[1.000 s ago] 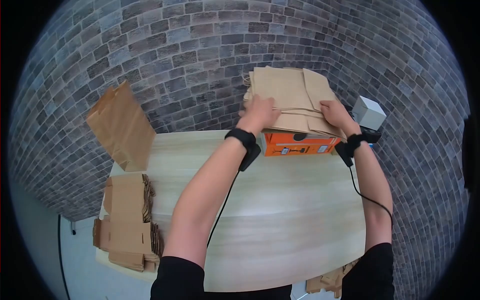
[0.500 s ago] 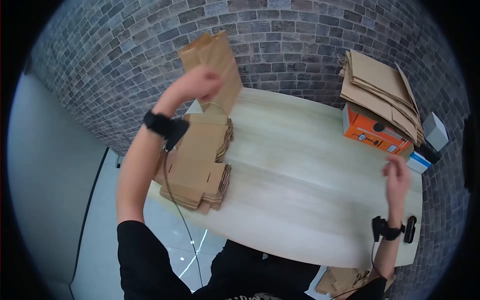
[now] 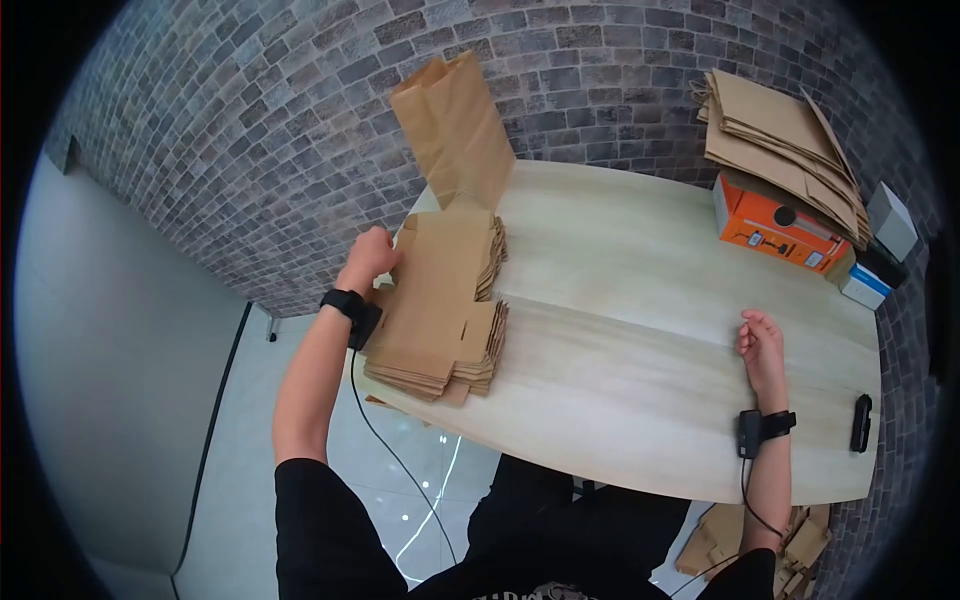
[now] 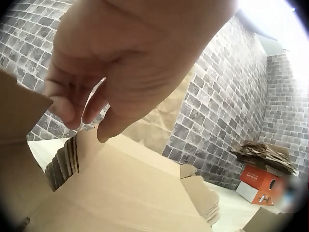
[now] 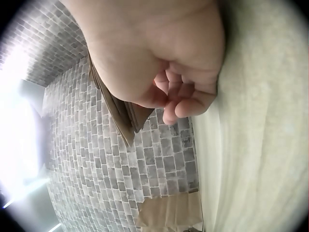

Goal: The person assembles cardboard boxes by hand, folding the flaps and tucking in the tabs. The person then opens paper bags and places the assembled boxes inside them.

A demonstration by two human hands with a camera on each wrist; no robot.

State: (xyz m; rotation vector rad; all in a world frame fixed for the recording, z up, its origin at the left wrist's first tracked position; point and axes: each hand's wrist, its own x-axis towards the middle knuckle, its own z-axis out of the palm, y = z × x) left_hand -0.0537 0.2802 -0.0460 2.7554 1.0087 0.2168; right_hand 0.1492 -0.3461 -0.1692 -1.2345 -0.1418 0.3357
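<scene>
A stack of flat brown cardboard boxes (image 3: 435,275) lies along the table's left side. My left hand (image 3: 370,252) is at the stack's outer left edge. In the left wrist view, the fingertips (image 4: 104,133) hang loosely bent close over the top cardboard sheet (image 4: 135,186), with nothing gripped between them. On the right part of the table, my right hand (image 3: 762,352) rests idle with its fingers loosely curled. The right wrist view shows these fingers (image 5: 190,106) holding nothing, beside the pale tabletop (image 5: 251,145).
An open brown paper bag (image 3: 462,135) stands at the back left. Folded paper bags (image 3: 785,120) lie on an orange box (image 3: 770,235) at the back right, beside small white boxes (image 3: 893,222). A black object (image 3: 861,424) lies near the right edge; more cardboard (image 3: 735,535) is below the table.
Both hands have left the folded paper bags at the back right. My left hand has swung left, then down to the cardboard stack; the right has drawn back onto the table. The head view has turned left.
</scene>
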